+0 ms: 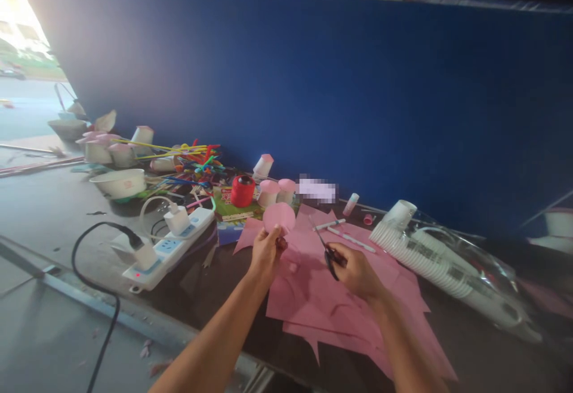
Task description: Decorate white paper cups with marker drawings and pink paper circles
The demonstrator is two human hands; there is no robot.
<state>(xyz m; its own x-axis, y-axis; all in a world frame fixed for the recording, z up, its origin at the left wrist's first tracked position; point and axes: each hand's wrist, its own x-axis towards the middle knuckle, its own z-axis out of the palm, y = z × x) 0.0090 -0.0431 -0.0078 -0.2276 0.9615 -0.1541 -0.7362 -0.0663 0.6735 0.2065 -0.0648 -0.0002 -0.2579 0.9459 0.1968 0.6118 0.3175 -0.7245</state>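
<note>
My left hand point(267, 251) pinches the lower edge of a round pink paper piece point(278, 216), held upright above the table. To its right, my right hand point(353, 266) is closed round the dark handles of a pair of scissors point(330, 256). The scissor blades point up and left, apart from the round piece. Beneath both hands lie overlapping pink paper sheets point(349, 321) with cut, jagged edges. Two pale pens point(351, 239) rest on the sheets' upper part.
A power strip point(179, 244) with plugs and a black cable sits left. Behind are a red thread spool point(243, 191), colourful pipe cleaners point(201, 160), a white bowl point(120, 184) and a glue stick point(351, 204). Stacked paper cups point(430, 262) lie right. A blue panel point(313, 95) stands behind.
</note>
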